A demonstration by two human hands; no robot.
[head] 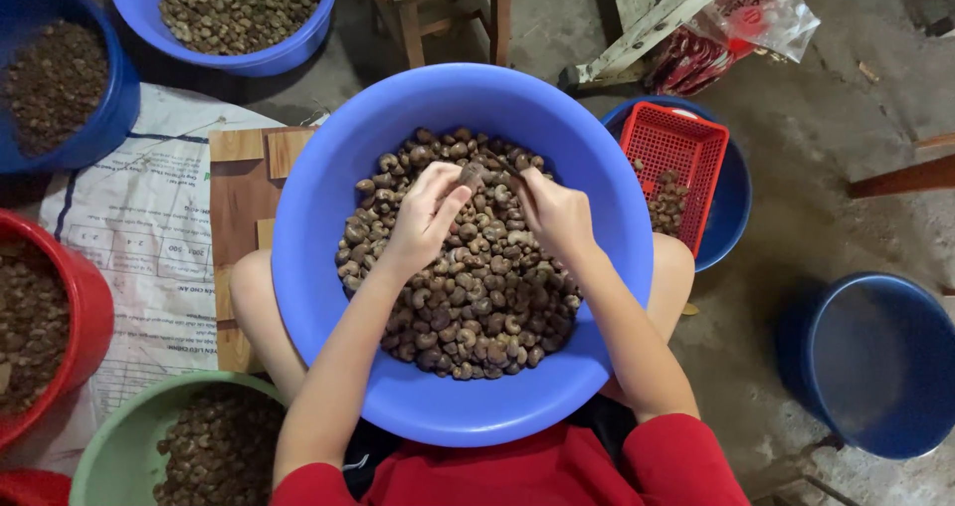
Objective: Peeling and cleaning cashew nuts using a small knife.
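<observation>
Got the big blue basin (328,267) sitting on my lap, dead center of the frame, piled with brown nuts (468,287). My left hand (426,215) is pinching a single nut (471,175) at the top of the pile, fingers closed on it. My right hand (552,210) is right beside it, fingers curled tight around some small tool, though I honestly can't tell what it is from here; its tip meets that same nut. Around me: another blue tub of nuts (239,8) top left, a red bowl (85,317) at the left edge, a green bowl (119,446) bottom left, a red basket (676,158) propped in a blue tub on the right, and an empty blue bucket (880,367) lower right.
</observation>
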